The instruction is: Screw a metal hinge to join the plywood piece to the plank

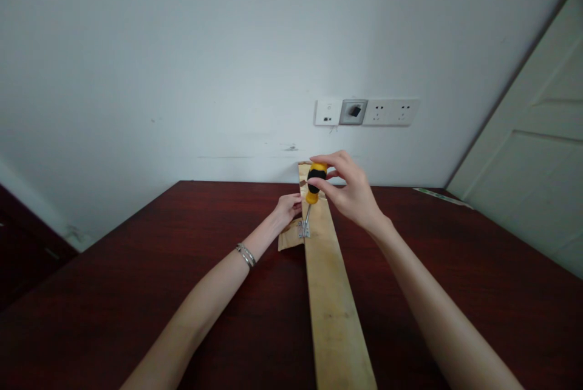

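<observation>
My right grip [346,192] pinches the yellow-and-black screwdriver [315,182] upright, its tip on the metal hinge [303,229] on the long plank [332,299], near the desk's [136,268] far edge. My left grip [288,208] clasps the small wood piece [289,237] touching the plank's left side. Any print on the handle is too small to read.

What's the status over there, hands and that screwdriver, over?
Right hand gripping yellow screwdriver, tip down on metal hinge. Left hand on small wood piece beside plank. Nothing blocking the hinge.
</observation>
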{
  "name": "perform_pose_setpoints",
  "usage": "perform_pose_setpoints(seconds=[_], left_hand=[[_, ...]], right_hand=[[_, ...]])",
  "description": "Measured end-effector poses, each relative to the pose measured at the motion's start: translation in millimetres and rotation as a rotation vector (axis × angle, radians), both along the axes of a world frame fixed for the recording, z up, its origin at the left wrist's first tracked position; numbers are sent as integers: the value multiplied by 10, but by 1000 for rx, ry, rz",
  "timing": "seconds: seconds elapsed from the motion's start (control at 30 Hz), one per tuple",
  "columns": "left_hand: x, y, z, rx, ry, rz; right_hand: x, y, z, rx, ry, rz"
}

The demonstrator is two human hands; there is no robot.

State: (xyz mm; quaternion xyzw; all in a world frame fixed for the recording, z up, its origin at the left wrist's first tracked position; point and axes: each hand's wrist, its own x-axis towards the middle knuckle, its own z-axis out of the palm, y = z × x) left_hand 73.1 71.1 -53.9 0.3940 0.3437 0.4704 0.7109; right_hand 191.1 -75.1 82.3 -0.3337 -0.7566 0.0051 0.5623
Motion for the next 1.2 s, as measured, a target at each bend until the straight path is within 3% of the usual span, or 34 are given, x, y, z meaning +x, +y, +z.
perform_pose_setpoints(seconds=[0.13, 0.33, 0.53, 0.73, 0.93, 1.13, 1.2], left_hand=[[-22, -9, 19, 7, 5, -8], [-25, -38, 58, -10, 2, -22], [-23, -25, 60, -22, -1, -11], [-25, -22, 49, -19, -3, -7], [-15, -16, 67, -35, 0, -4], [-11, -12, 66, -47, 3, 15], [-11, -4, 52, -46, 5, 16]], right_hand=[[-21, -8, -9, 19, 26, -47], [33, -35, 14, -86, 7, 122], [8, 13, -29, -26, 40, 14], [31, 9, -33, -117, 30, 173], [-8, 16, -34, -36, 10, -30], [17, -20, -3, -94, 5, 130], [26, -11, -6, -87, 28, 123]])
